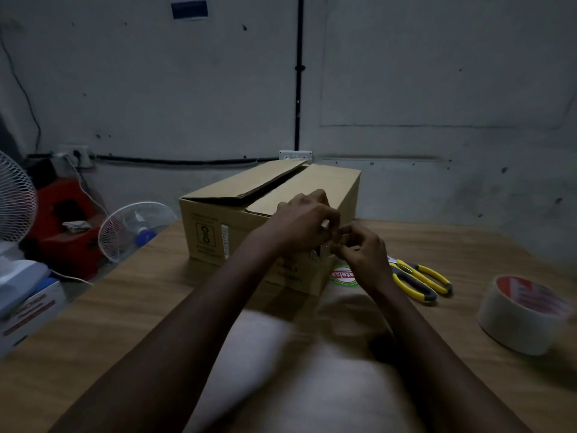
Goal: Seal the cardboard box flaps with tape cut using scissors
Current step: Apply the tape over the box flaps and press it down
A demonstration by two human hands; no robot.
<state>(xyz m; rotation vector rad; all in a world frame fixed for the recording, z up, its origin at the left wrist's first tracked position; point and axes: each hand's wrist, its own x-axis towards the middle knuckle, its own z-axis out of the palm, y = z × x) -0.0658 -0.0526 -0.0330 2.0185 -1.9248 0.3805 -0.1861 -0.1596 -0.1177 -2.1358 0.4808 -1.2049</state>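
Two hands met at the cardboard box [327, 182] near-right corner.
Left hand [301, 225] and right hand [362, 251] fingers curled, pinched close; held item couldn't be told. Cardboard box sat mid-table [125, 292]; scissors [418, 278], tape roll [524, 317] lay right.

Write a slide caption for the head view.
Left hand and right hand meet at the brown cardboard box's near edge; yellow-handled scissors and a pale tape roll lie on the wooden table.

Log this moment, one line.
box: one flap ajar | left hand, right hand: curled together before box, hold unclear | scissors, tape roll: on table
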